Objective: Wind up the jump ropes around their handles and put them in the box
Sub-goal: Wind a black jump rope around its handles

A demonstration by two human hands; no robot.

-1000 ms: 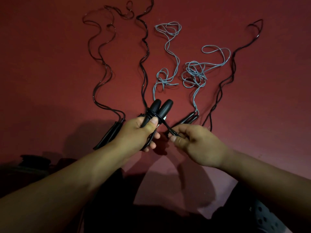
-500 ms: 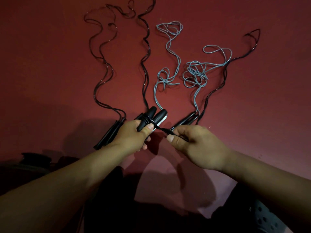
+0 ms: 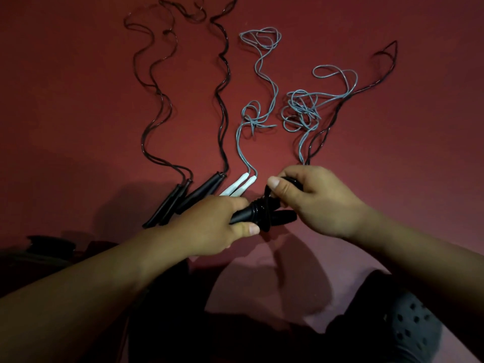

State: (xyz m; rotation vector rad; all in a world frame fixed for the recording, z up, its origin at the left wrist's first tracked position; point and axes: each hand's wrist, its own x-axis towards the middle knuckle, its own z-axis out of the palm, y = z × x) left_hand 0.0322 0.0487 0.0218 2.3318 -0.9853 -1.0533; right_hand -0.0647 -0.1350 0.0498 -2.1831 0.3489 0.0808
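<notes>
Between the two hands, a pair of black handles (image 3: 259, 214) bound with rope coils: left hand (image 3: 209, 226) grips the pair, right hand (image 3: 311, 200) pinches the black rope (image 3: 267, 196) at the coils. Beyond the left hand on the red floor (image 3: 78, 100) lie white handles (image 3: 237, 188) and two black-handled ropes (image 3: 204, 192); beyond the right, tangled grey rope (image 3: 301, 111).

No legible txt, labels, brand marks or nos. on any handle, rope or surface in head view; img too dim.

Red floor (image 3: 78, 100); dark round obj (image 3: 49, 243) bottom-left; spotted fabric (image 3: 408, 326) bottom-right.
</notes>
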